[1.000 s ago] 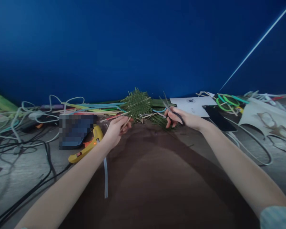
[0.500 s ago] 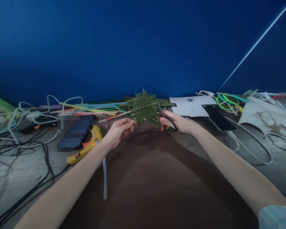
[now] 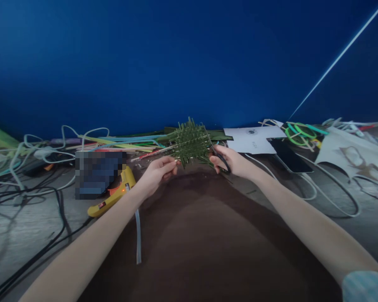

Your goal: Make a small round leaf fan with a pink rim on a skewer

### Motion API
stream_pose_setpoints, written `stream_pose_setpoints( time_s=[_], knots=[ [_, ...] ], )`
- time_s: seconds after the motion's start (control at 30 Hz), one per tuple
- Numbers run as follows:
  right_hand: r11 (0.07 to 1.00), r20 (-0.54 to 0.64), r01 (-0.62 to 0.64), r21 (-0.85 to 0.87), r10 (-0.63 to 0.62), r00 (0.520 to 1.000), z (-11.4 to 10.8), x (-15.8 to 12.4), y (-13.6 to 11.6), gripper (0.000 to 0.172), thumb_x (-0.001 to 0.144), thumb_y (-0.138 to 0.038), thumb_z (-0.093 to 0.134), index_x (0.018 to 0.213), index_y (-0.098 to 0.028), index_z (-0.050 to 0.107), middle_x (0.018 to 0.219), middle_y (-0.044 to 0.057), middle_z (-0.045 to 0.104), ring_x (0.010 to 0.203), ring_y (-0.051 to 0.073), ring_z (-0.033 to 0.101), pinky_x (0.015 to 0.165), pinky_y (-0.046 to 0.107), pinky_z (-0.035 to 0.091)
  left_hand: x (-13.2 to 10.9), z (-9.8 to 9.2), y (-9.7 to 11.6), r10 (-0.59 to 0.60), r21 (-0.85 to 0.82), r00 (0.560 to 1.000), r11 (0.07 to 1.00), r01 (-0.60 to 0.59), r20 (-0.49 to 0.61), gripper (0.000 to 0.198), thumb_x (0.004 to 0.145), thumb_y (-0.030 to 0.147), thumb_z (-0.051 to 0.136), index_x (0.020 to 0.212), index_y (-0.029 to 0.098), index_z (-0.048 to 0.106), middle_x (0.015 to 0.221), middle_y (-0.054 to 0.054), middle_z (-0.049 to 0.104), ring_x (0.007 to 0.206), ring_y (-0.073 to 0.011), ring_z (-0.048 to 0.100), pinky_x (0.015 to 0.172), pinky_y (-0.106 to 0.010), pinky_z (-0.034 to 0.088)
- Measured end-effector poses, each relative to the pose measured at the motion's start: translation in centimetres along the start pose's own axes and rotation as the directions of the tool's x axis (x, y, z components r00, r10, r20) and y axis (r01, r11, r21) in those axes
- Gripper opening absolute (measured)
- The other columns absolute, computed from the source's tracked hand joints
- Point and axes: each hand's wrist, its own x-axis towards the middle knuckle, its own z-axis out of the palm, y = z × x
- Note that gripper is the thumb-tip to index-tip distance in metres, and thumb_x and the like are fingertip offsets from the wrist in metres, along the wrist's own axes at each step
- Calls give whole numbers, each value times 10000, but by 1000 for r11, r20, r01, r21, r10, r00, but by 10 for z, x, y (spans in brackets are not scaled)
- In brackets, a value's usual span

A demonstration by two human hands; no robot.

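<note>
My left hand [image 3: 159,171] pinches the lower left corner of a green woven leaf mat [image 3: 190,141], holding it up above the brown surface [image 3: 201,235]. The mat is a small square of crossed strips with loose ends sticking out all round. My right hand [image 3: 229,161] grips black scissors [image 3: 219,158] at the mat's right edge, with the blades against the protruding strip ends.
A yellow glue gun [image 3: 115,193] lies left of my left hand beside a blurred dark object [image 3: 97,174]. Coloured strips [image 3: 119,144] and cables [image 3: 34,167] lie at the back left. White paper [image 3: 253,140], a phone [image 3: 286,156] and green loops [image 3: 299,132] are at the right.
The woven mat shifted right and turned flatter toward me. My right hand brought the scissors in from the right to the mat's right edge.
</note>
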Motion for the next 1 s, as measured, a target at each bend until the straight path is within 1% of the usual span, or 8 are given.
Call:
stream_pose_setpoints(
  time_s=[0.17, 0.33, 0.43, 0.5, 0.63, 0.83, 1.0],
  knots=[
    [995, -46, -16, 94, 21, 999, 4, 0, -1, 335, 800, -496, 547, 787, -189, 412, 618, -52, 421, 444, 69, 460, 446, 231, 381, 0, 2, 1, 2, 8, 1000, 1000, -2, -6, 267, 681, 354, 662, 792, 129, 575, 591, 24, 517, 407, -16, 293, 407, -178, 123],
    [995, -46, -49, 89, 54, 997, 4, 0, 4, 327, 793, -482, 565, 790, -189, 420, 590, -57, 429, 421, 64, 458, 412, 220, 363, 0, 2, 2, 2, 30, 1000, 1000, -1, -17, 252, 681, 344, 656, 782, 128, 573, 594, 20, 519, 414, -20, 293, 408, -178, 128],
    [994, -29, -63, 86, 66, 997, 2, 0, 4, 319, 799, -480, 558, 811, -189, 427, 578, -56, 436, 428, 73, 466, 418, 224, 368, -1, 1, 4, -1, 49, 1000, 999, 2, -18, 236, 687, 336, 650, 767, 128, 571, 586, 22, 514, 418, -21, 297, 411, -175, 138],
    [996, -5, -56, 69, 57, 998, 0, -1, 2, 305, 816, -475, 536, 816, -189, 430, 577, -51, 451, 448, 84, 484, 453, 233, 388, -1, 1, 5, -6, 61, 1000, 998, 6, -15, 233, 684, 338, 649, 757, 130, 571, 580, 23, 510, 418, -24, 296, 410, -175, 141],
    [999, 27, -29, 17, 29, 999, -4, -3, -4, 305, 830, -470, 519, 768, -191, 412, 573, -41, 481, 488, 102, 525, 516, 248, 408, -2, 0, 8, -26, 92, 1000, 995, 26, -3, 230, 673, 340, 649, 741, 134, 570, 573, 21, 510, 402, -28, 274, 395, -182, 130],
    [998, 11, -53, 19, 53, 999, -5, -3, -2, 314, 807, -475, 548, 775, -189, 422, 542, -60, 441, 445, 90, 488, 474, 233, 383, -3, -1, 12, -26, 153, 1000, 988, 26, -1, 217, 696, 342, 633, 721, 137, 565, 573, 22, 502, 406, -32, 270, 392, -186, 124],
    [999, -26, -49, 10, 50, 998, -4, -1, 4, 307, 794, -461, 570, 767, -184, 443, 519, -72, 424, 403, 74, 449, 437, 225, 348, -3, -3, 12, -2, 191, 1000, 982, 4, -6, 195, 720, 328, 609, 719, 139, 560, 583, 21, 493, 436, -44, 301, 411, -185, 159]
  ],
)
